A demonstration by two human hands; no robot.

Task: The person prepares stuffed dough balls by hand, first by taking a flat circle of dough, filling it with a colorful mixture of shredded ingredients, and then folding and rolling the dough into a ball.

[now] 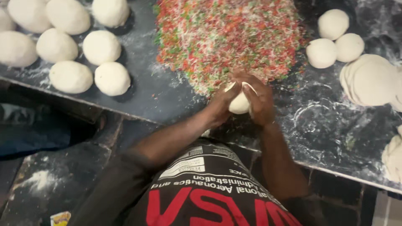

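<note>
A white dough piece (238, 103) sits between both my hands just above the dark floured counter (322, 125). My left hand (222, 106) cups its left side and my right hand (259, 98) wraps over its right side and top. Directly beyond them lies a large heap of red, green and white shredded filling (226, 37). Much of the dough is hidden by my fingers.
Several filled dough balls (100, 47) lie at the far left. Three small dough balls (333, 38) sit at the right, beside a stack of flat rolled discs (370, 80). More dough (392, 157) shows at the right edge. The counter's front edge runs under my forearms.
</note>
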